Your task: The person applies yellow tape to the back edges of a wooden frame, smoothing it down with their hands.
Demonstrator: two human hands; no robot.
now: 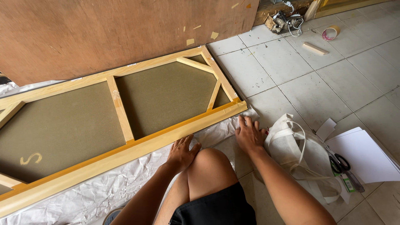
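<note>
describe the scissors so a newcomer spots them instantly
Start at the long wooden frame lying on the white tiled floor, then move right past the right hand and the white cloth bag. The scissors lie at the bag's right edge, partly on white paper sheets; their black loop handles stand out against all that white.

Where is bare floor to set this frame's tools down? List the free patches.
Free: the white tiles between the wooden frame, the tape roll and the cloth bag. Crowded: by the right hand, where bag, scissors and paper sheets lie; crumpled plastic sheet under the left hand.
</note>
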